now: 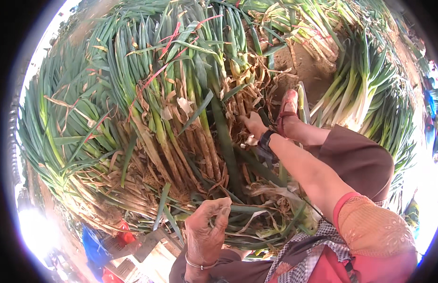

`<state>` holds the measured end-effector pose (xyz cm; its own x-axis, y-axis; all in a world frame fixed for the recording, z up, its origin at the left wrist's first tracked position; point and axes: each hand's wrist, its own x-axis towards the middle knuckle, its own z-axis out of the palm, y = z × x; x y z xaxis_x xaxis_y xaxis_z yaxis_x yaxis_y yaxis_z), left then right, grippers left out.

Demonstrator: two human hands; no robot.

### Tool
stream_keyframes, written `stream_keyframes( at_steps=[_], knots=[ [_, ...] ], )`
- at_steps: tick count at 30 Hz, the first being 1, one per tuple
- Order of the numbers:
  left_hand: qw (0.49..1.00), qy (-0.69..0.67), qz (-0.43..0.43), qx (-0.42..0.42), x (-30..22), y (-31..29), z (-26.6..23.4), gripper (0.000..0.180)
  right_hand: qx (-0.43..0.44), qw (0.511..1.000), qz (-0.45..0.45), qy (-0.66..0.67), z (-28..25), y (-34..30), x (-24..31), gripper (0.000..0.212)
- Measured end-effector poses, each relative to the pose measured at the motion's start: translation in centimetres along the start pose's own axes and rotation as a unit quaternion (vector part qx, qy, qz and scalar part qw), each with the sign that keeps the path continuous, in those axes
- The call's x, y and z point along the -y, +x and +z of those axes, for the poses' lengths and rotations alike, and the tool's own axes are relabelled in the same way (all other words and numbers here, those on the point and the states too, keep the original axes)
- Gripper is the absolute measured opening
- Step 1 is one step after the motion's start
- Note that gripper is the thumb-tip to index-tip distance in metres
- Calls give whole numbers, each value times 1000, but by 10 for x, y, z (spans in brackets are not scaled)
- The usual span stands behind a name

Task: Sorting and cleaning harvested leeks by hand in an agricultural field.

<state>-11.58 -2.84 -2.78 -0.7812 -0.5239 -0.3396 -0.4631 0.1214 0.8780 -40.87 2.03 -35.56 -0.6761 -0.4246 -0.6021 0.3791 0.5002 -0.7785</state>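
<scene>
Long green onions with green tops and soil-brown lower stalks lie in a thick heap in front of me. My right hand, a dark band at its wrist, reaches into the heap. Its fingers are closed on the brown lower stalks of a bunch of green onions; the fingertips are partly hidden. Low in the view, my left hand is raised with its fingers curled toward the thumb. I see nothing held in it. Red ties run across some of the bunches.
Cleaner green onions with white stalks lie at the right, beyond my sandalled foot. Loose leaves and peelings are piled close to my lap. Blue cloth or plastic and wooden pieces lie at the lower left.
</scene>
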Motion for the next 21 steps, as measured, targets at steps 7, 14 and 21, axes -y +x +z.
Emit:
stream_keyframes(
  at_steps=[7, 14, 21],
  knots=[
    [1000, -4, -1, -7, -11, -13, -11, 20, -170, 906, -207, -329, 33, -1, 4, 27],
    [1000, -1, -11, -15, 9, -44, -13, 21, -29, 981, -33, -191, 28, -14, -26, 46],
    [1000, -4, 13, 11, -4, -39, -2, 20, 106, 987, 63, -99, 10, 15, -18, 58]
  ],
)
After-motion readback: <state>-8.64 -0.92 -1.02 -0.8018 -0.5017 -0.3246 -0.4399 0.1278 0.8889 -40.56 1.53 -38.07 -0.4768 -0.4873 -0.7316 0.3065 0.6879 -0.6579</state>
